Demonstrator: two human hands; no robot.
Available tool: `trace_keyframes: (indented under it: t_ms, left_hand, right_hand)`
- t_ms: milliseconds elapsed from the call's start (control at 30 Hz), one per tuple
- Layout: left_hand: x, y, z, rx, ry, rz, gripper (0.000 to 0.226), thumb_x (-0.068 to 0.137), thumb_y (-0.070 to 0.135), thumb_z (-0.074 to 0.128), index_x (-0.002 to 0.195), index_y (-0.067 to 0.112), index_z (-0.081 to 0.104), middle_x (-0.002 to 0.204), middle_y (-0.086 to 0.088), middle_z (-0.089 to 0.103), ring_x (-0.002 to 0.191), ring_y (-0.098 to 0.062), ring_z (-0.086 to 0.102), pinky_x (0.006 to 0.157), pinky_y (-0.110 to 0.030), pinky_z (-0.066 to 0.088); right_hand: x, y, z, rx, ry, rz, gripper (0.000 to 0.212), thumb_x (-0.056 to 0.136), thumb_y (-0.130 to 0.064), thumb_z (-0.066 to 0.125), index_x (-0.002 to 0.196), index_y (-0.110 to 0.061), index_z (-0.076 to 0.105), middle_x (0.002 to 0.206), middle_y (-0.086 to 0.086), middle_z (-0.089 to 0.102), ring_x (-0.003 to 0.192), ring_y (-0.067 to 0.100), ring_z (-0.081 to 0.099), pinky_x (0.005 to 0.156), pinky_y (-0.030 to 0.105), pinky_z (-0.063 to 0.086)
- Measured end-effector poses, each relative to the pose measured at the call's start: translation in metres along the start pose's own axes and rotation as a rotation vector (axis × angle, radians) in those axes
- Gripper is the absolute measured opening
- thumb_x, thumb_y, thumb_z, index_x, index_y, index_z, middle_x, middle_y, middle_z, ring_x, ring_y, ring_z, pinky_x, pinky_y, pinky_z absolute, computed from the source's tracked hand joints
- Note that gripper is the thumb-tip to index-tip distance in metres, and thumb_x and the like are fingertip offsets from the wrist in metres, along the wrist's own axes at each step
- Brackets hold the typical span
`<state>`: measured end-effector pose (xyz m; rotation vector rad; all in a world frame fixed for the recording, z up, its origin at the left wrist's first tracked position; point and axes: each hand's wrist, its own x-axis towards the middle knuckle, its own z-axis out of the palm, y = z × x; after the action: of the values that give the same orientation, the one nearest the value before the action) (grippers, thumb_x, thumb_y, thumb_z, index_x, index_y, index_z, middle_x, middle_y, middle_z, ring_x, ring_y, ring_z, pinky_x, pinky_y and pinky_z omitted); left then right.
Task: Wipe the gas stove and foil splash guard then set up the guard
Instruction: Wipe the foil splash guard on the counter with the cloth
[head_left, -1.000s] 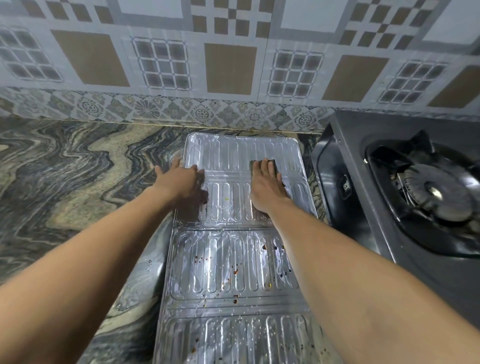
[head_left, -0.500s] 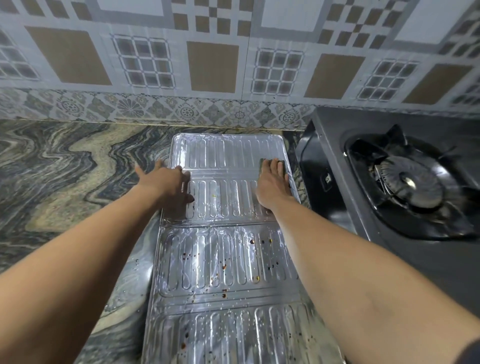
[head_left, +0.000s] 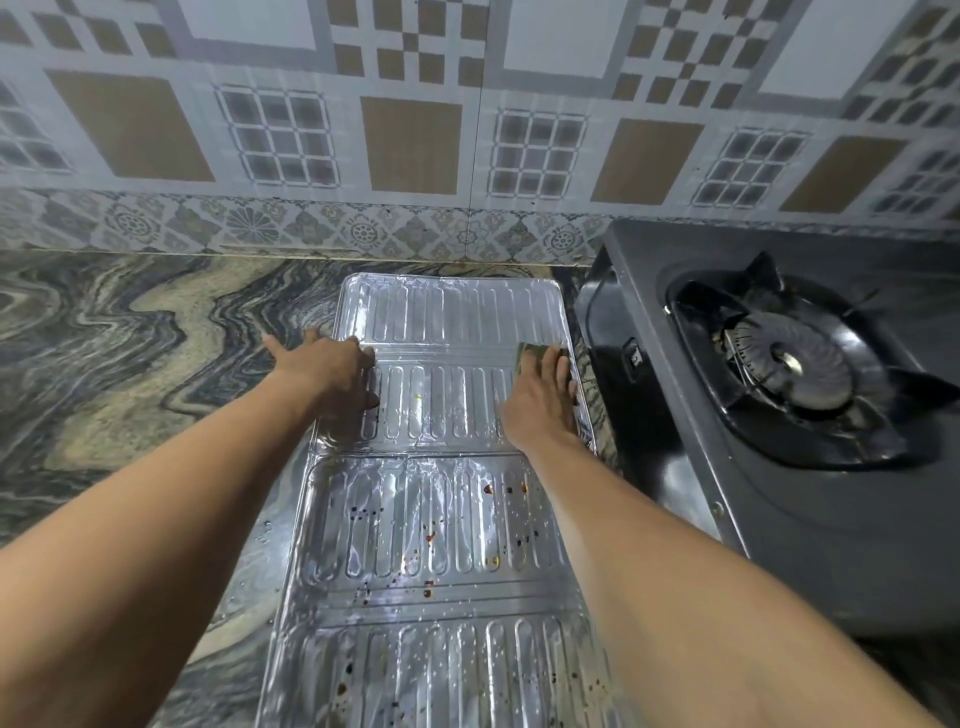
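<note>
rightward since a moment ago went our right hand (head_left: 540, 402) and its green scouring pad (head_left: 529, 354). nearest us, the ribbed silver foil splash guard (head_left: 431, 525), flat on the marbled counter (head_left: 130, 364) mid-frame, looks spotted; we'd scrub lightly along ribs. farther up, both hands press flat-fingered: left hand (head_left: 332, 374) pins its edge.

Right hand (head_left: 540, 402): shifted rightward from mid-panel on the foil splash guard (head_left: 431, 525).
Scouring pad (head_left: 530, 354): travels with it, pressed under the flat fingers. The guard's right rim now lies just beside the pad, and the gas stove (head_left: 810, 530) is closer to it.
</note>
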<state>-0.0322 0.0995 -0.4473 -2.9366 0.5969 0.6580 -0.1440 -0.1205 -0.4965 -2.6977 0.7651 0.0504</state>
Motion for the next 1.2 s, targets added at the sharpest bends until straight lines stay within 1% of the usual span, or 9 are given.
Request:
trace_keyframes:
  t_ms: [167,267,333,400,533,667,800,1033,1200]
  left_hand:
    - [-0.002,0.002,0.001,-0.02,0.006,0.002,0.061,0.091,0.043,0.062,0.147,0.035,0.04,0.158,0.001,0.035,0.151,-0.035,0.011,0.107,-0.079,0.002]
    - [0.0,-0.004,0.004,-0.052,0.027,0.017,0.069,0.085,0.039,0.067,0.148,0.037,0.04,0.159,0.002,0.034,0.151,-0.033,0.009,0.107,-0.079,0.001]
    - [0.0,-0.008,0.008,-0.036,0.058,0.033,0.077,0.081,0.053,0.07,0.149,0.035,0.039,0.157,0.001,0.038,0.151,-0.033,0.011,0.109,-0.078,0.003]
    - [-0.003,-0.011,0.012,-0.013,0.096,0.061,0.078,0.083,0.062,0.064,0.15,0.032,0.038,0.157,0.001,0.036,0.151,-0.033,0.01,0.109,-0.077,0.005]
    - [-0.015,-0.014,0.016,-0.053,0.103,0.118,0.072,0.091,0.061,0.054,0.153,0.029,0.035,0.161,0.004,0.025,0.152,-0.034,0.0,0.108,-0.078,0.003]
    - [-0.027,-0.027,0.016,-0.116,0.072,0.113,0.088,0.086,0.061,0.062,0.157,0.027,0.023,0.166,0.007,0.008,0.152,-0.034,-0.008,0.11,-0.075,-0.001]
    - [-0.038,-0.039,0.016,-0.069,0.013,0.088,0.107,0.071,0.069,0.072,0.157,0.033,0.019,0.165,0.011,0.003,0.151,-0.035,-0.009,0.11,-0.073,-0.002]
    - [-0.045,-0.039,0.024,-0.061,-0.017,0.046,0.101,0.069,0.069,0.071,0.154,0.043,0.023,0.166,-0.002,-0.004,0.15,-0.041,-0.008,0.109,-0.076,0.0]
    - [-0.043,-0.042,0.026,-0.091,-0.018,0.017,0.094,0.072,0.066,0.072,0.151,0.049,0.025,0.166,-0.004,-0.004,0.15,-0.042,-0.009,0.11,-0.076,0.001]
  right_hand:
    - [-0.016,-0.018,0.006,0.062,-0.046,-0.074,0.078,0.094,0.002,0.04,0.157,-0.013,-0.003,0.165,0.011,-0.008,0.152,0.028,-0.01,0.122,0.045,-0.006]
    - [-0.016,-0.024,0.011,0.079,-0.056,-0.086,0.076,0.095,-0.001,0.041,0.158,-0.012,0.0,0.164,0.014,-0.011,0.152,0.028,-0.011,0.123,0.046,-0.004]
    - [-0.016,-0.024,0.011,0.072,-0.076,-0.078,0.075,0.095,-0.004,0.041,0.158,-0.016,0.003,0.162,0.019,-0.017,0.151,0.032,-0.013,0.123,0.047,-0.003]
    - [-0.016,-0.024,0.011,0.068,-0.106,-0.064,0.074,0.096,-0.005,0.039,0.158,-0.018,0.001,0.16,0.021,-0.023,0.15,0.034,-0.016,0.123,0.047,-0.003]
    - [-0.016,-0.024,0.008,0.043,-0.144,-0.073,0.073,0.097,-0.006,0.036,0.158,-0.016,-0.003,0.16,0.021,-0.023,0.15,0.034,-0.016,0.122,0.047,-0.005]
    - [-0.014,-0.023,0.006,0.024,-0.174,-0.063,0.073,0.097,-0.006,0.034,0.158,-0.016,-0.006,0.159,0.021,-0.025,0.15,0.035,-0.018,0.122,0.047,-0.007]
    - [-0.013,-0.024,0.007,0.004,-0.155,-0.055,0.072,0.098,-0.008,0.035,0.158,-0.015,-0.004,0.16,0.022,-0.022,0.15,0.035,-0.015,0.122,0.048,-0.006]
    - [-0.016,-0.036,0.013,-0.018,-0.072,-0.051,0.073,0.096,-0.011,0.046,0.158,-0.01,0.006,0.162,0.024,-0.008,0.151,0.037,-0.006,0.122,0.05,0.001]
    - [-0.019,-0.065,0.018,0.026,-0.111,-0.223,0.071,0.094,-0.007,0.045,0.156,-0.011,0.011,0.164,0.019,-0.003,0.151,0.035,-0.005,0.122,0.05,0.005]
